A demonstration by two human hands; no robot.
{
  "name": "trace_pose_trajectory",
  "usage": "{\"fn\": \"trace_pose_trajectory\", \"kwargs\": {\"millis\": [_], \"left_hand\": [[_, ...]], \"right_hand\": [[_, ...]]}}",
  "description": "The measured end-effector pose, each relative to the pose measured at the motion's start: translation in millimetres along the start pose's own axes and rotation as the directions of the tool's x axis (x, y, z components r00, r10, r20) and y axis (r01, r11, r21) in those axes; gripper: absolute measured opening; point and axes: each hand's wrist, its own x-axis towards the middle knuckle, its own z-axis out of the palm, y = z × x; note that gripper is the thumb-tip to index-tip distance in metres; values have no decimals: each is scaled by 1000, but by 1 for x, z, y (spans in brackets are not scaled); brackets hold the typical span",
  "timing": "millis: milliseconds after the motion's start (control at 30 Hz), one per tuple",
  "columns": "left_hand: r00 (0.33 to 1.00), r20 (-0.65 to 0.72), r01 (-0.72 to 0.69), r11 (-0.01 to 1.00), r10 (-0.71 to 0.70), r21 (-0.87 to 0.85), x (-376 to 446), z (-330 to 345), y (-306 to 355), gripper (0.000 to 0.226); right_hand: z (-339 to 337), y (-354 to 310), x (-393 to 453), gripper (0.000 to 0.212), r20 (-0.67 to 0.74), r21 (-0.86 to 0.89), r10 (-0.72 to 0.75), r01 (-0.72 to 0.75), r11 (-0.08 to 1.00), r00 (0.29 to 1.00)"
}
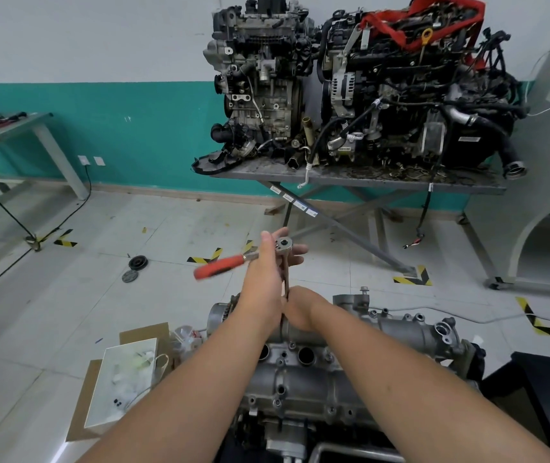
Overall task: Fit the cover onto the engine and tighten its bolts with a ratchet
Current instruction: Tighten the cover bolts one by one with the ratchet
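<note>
Left hand [268,262] gripped the ratchet [230,264] at its head, red handle pointing frame-left, extension bar [286,275] upright, right hand [300,310] seemingly clasped its base over the engine [300,379], tiled floor [100,295] beyond.

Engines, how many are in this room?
3. Two stand side by side on the metal table by the wall: a grey engine and a black engine with a red strap. The third engine lies under the person's arms. Others may be out of view.

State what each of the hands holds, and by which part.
Left hand grips the ratchet at its head end; right hand grips the lower end of its extension bar.
</note>
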Motion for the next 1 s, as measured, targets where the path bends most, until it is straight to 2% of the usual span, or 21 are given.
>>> {"fn": "trace_pose_trajectory", "kwargs": {"millis": [67, 133, 300, 433, 500, 600, 667, 733, 767, 800, 833, 867, 900, 933, 967, 1000], "left_hand": [[999, 10, 42, 998, -42, -37, 4, -5, 4, 44], [997, 47, 64, 998, -64, 5, 6, -12, 11, 41], [963, 210, 98, 946, -169, 308, 9, -23, 40, 34], [959, 186, 77, 826, -215, 559, 9, -12, 58, 25], [957, 191, 16, 694, -220, 720, 12, -2, 64, 23], [953, 272, -208, 365, -134, 907, 16, 7, 66, 23], [928, 371, -367, 97, -35, 925, 15, 5, 64, 25], [864, 502, -491, -155, 45, 858, 10, 0, 58, 30], [831, 551, -521, -232, 83, 821, 7, -3, 53, 36], [802, 582, -536, -265, 137, 801, 3, -6, 47, 45], [776, 593, -543, -249, 214, 802, 0, -9, 41, 53], [755, 580, -552, -183, 305, 814, -4, -14, 35, 57], [746, 538, -558, -73, 392, 827, -7, -17, 27, 56], [766, 465, -553, 87, 444, 828, -10, -20, 20, 50], [814, 371, -526, 296, 446, 797, -13, -21, 13, 43], [865, 279, -477, 510, 416, 716, -16, -20, 7, 38]], "right_hand": [[0, -1, 0, 41, -8, -44, -6, 6, 999, 1000], [0, 1, 1, 41, -8, -85, -11, 10, 996, 1000], [0, 3, 0, 36, -7, -96, -54, 53, 994, 999], [0, 2, -2, 31, 8, -84, -66, 66, 994, 998], [2, 3, -1, 34, 6, -83, -70, 70, 994, 998], [0, 4, -2, 34, 4, -58, -63, 63, 996, 998], [0, 6, -2, 30, 12, -57, -74, 75, 996, 997], [0, 5, -4, 29, -19, -36, -92, 91, 995, 996], [1, 3, -3, 28, -49, -13, -100, 100, 995, 994], [1, 2, -4, 26, -76, 52, -104, 108, 993, 992], [1, 0, -5, 27, -77, 84, -106, 113, 990, 991], [1, -1, -5, 29, -49, 98, -94, 98, 990, 994], [1, -2, -5, 29, 17, 140, -66, 63, 988, 998], [1, -1, -5, 28, 67, 175, -70, 57, 983, 995], [2, 0, -4, 28, 70, 157, -58, 46, 986, 996], [1, -1, -1, 30, 52, 72, -46, 42, 997, 998]]}}
